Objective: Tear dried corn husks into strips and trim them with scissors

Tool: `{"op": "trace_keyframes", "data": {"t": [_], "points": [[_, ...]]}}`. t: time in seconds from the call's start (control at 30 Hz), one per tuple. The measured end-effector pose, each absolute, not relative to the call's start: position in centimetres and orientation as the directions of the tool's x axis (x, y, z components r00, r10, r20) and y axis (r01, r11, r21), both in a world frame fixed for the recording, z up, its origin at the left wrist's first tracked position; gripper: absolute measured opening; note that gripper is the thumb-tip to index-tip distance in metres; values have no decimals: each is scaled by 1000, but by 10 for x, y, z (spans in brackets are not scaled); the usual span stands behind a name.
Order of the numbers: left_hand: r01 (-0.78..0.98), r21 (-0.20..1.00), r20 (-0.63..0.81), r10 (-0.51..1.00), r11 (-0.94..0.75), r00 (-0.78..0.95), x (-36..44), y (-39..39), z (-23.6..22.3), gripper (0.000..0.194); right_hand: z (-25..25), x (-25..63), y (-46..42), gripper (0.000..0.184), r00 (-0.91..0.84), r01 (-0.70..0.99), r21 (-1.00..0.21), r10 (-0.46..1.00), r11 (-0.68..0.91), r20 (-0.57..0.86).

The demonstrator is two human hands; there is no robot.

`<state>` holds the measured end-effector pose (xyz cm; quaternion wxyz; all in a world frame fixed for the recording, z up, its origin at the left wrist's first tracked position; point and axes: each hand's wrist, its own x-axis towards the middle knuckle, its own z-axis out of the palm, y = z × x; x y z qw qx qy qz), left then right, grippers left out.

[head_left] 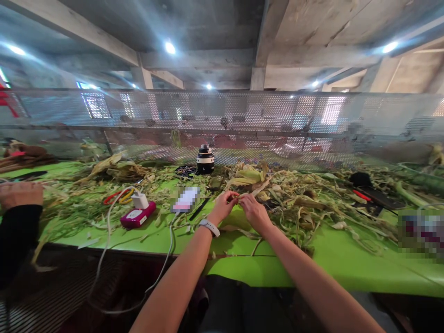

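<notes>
My left hand [224, 206], with a white band on its wrist, and my right hand [255, 212] meet fingertip to fingertip low over the green tabletop [347, 259]. Both are closed in a pinch on a dry corn husk [261, 187], whose pale strip sticks out past the right fingers. The small part between the fingertips is mostly hidden. Just beyond my hands lies a heap of yellowish husks [248, 175]. Loose shreds of husk [301, 203] cover the table to the right.
Left of my hands are a lit phone [186, 200] on a white cable, a black strip [199, 209] and a magenta power block [138, 215] with a white plug. A black-and-white bottle [206, 160] stands behind, before a perforated screen [225, 111]. Another person's hand [21, 195] is far left.
</notes>
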<state>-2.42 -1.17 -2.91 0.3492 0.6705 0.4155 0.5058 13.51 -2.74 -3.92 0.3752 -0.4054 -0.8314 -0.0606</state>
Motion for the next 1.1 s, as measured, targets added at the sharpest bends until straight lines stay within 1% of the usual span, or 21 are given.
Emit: {"op": "trace_keyframes", "data": {"t": [0.1, 0.23, 0.43, 0.63, 0.77, 0.93, 1.1], "points": [[127, 931, 319, 932, -342, 171, -22, -12, -29, 24, -43, 137, -23, 18, -328, 707, -288, 661, 646, 675], [9, 969, 240, 944, -249, 225, -20, -14, -29, 30, -45, 138, -18, 17, -246, 664, -369, 656, 651, 714], [-129, 970, 236, 930, -207, 283, -23, -17, -27, 49, -45, 137, -15, 18, -168, 599, -443, 646, 667, 745], [-141, 971, 227, 928, -192, 296, -25, -17, -27, 54, -45, 139, -16, 18, -198, 612, -411, 635, 675, 747], [-160, 973, 209, 933, -168, 293, -26, -17, -27, 57, -43, 139, -17, 21, -239, 579, -391, 608, 715, 757], [-194, 972, 188, 938, -135, 290, -26, -16, -28, 52, -43, 140, -17, 20, -232, 593, -393, 617, 703, 752], [-238, 969, 143, 944, -72, 298, -26, -12, -32, 46, -43, 140, -17, 23, -256, 621, -365, 620, 694, 742]]}}
